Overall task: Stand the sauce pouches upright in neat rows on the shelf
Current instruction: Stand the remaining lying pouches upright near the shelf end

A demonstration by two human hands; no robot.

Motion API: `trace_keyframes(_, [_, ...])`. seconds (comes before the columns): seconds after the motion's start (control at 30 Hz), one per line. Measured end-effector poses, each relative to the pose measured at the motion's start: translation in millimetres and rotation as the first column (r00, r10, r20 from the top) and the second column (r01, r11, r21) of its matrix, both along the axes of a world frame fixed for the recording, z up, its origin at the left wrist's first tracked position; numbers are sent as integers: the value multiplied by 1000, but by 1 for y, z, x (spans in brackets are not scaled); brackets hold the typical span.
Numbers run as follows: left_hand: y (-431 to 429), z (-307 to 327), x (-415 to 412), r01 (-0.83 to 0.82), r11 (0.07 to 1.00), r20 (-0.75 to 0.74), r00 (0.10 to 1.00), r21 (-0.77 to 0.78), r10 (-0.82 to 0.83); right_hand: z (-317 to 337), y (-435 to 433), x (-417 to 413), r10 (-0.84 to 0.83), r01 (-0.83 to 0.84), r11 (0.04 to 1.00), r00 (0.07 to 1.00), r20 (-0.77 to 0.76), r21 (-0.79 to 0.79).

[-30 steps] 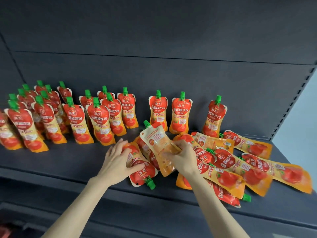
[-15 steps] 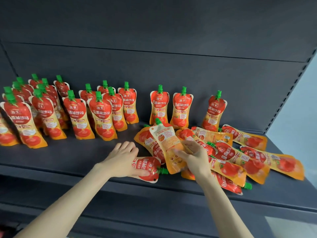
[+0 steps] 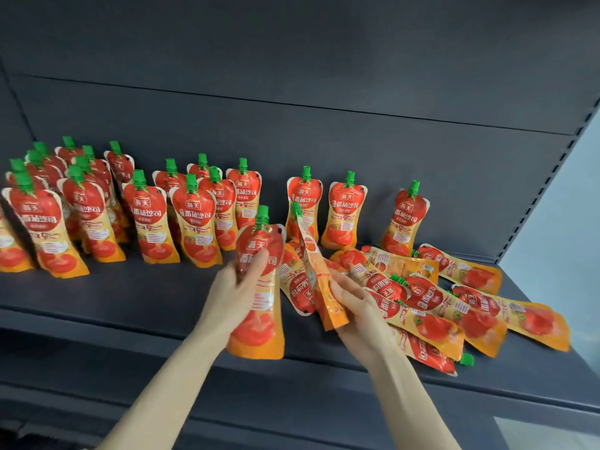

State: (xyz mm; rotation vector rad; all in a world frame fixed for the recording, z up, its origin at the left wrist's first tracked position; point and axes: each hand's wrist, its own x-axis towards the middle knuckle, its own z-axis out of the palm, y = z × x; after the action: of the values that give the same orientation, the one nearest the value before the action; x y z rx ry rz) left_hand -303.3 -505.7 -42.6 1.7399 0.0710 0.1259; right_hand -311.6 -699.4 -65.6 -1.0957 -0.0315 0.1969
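Hands at centre frame hold sauce pouches above the shelf (image 3: 130, 306): left hand (image 3: 233, 290) wraps the upright pouch (image 3: 259, 329) at its waist, right hand (image 3: 355, 308) pinches the edge-on pouch (image 3: 311, 251). Likely soft, slick, light; grip the waist

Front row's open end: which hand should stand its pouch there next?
Left. The left hand holds an upright pouch, cap up, close beside the row's last standing pouch. The right hand grips a tilted pouch, edge-on, by the lying pile.
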Motion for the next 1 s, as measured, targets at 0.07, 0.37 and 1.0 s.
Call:
trace_keyframes(0.07, [-15, -1, -7, 23, 993, -28, 999, -113, -26, 0, 12, -1, 40, -41, 999, 999, -15, -30])
trace_keyframes(0.37, [-23, -12, -24, -22, 989, -30, 999, -147, 18, 6, 25, -15, 242, -238, 963, 970, 21, -125])
trace_keyframes(1.0, [119, 2, 24, -203, 978, 255, 945, -42, 207, 16, 129, 45, -15, 106, 928, 969, 247, -358])
